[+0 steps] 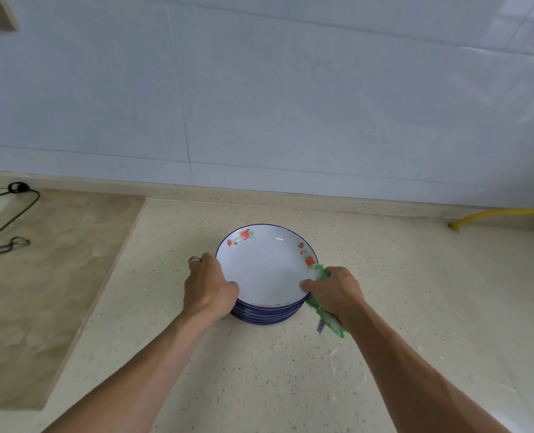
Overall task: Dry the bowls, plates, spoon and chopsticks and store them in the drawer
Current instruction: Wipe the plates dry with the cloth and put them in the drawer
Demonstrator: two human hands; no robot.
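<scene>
We grip the stack of plates (265, 276) at mid tabletop (259, 385): left hand (208, 284) curled on its left rim, right hand (333, 290) clutching a green cloth (325, 317) against the right rim. Storing looks next; no drawer, bowls, spoon or chopsticks show.

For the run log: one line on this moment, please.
left hand grips stack rim | right hand holds green cloth, thumb on rim | stack of white blue-rimmed floral plates on speckled beige counter
</scene>
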